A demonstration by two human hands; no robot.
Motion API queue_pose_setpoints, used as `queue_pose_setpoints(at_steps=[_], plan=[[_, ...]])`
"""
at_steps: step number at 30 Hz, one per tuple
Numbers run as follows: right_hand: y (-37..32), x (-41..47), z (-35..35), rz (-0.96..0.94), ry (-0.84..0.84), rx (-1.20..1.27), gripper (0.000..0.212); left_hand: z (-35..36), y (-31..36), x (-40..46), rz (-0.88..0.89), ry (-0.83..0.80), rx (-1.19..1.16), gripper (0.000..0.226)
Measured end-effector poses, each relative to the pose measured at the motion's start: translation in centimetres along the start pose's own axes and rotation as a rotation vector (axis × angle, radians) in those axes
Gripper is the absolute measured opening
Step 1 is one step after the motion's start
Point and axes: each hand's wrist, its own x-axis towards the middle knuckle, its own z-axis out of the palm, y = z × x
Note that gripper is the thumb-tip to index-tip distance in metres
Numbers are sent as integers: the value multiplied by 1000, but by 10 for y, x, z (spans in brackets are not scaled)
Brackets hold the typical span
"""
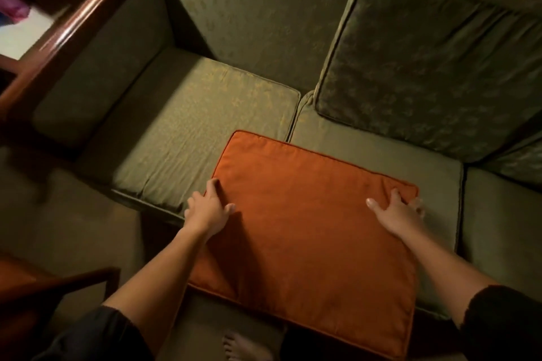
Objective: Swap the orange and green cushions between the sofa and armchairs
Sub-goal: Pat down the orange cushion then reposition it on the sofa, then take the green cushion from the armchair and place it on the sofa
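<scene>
I grasp the orange cushion (308, 228), soft, light and floppy, at its far side edges with my left hand (209, 208) and right hand (399, 211), its far half resting on the sofa (205, 114) seat.

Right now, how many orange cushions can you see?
1. The orange cushion lies at the sofa's front edge, overhanging it, under both hands. Others may be out of view.

I'm looking at the orange cushion (316, 231), piped and rectangular, sitting low centre, overhanging the sofa (187, 138) seat's front edge. The patterned green cushion (425, 67) is leaning upper right against the backrest.
</scene>
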Motion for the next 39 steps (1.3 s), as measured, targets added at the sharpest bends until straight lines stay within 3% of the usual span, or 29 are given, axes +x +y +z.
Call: queue_pose_setpoints(at_steps=[3, 7, 13, 18, 24, 32, 39], plan=[[-39, -28, 1, -144, 50, -97, 81, -14, 3, -6, 29, 17, -24, 68], [-112, -73, 1, -325, -16, -97, 77, -45, 4, -22, 132, 102, -29, 63], [-248, -172, 4, -642, -35, -59, 73, -118, -61, -63, 60, 244, -165, 60], [-343, -274, 42, -912, -80, -66, 71, -182, -172, -113, 55, 502, -301, 45], [-438, -410, 121, -1121, -142, -99, 70, -244, -340, -176, -34, 751, -304, 38], [-545, -614, 256, -1329, -229, -193, 71, -287, -578, -248, -214, 866, -382, 34], [-619, -752, 336, -1558, -188, -312, 67, -301, -730, -298, -374, 908, -433, 34]])
